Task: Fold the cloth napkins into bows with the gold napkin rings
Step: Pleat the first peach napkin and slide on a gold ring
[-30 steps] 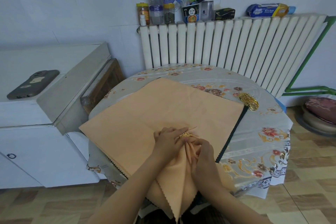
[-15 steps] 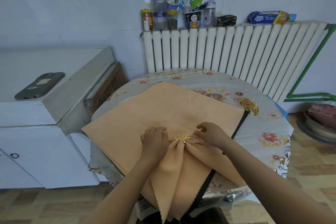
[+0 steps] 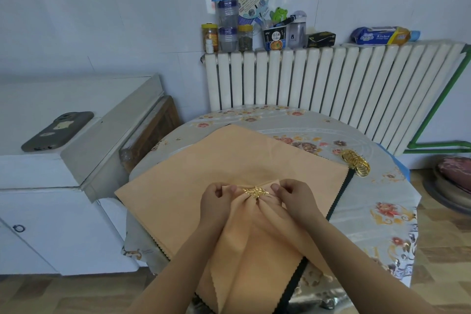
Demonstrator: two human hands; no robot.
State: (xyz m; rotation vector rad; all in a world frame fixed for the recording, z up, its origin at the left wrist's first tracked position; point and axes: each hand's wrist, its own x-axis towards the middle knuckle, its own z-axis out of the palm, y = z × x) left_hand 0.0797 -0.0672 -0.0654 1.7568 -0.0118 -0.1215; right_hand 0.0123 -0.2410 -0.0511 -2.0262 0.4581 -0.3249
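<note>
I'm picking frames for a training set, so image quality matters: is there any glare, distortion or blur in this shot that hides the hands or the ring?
Head view: window glare streaks the wall tiles; wide-angle distortion bends the radiator and cabinet; soft, even light; left hand, right hand and gold napkin ring look sharp, unhidden.

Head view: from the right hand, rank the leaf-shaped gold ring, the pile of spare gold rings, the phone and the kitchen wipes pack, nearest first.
From the right hand:
1. Leaf-shaped gold ring, touching its fingertips, on the gathered napkin.
2. Pile of spare gold rings, on the table's right side.
3. Kitchen wipes pack, on the radiator, far right.
4. Phone, on the white cabinet, far left.
</note>
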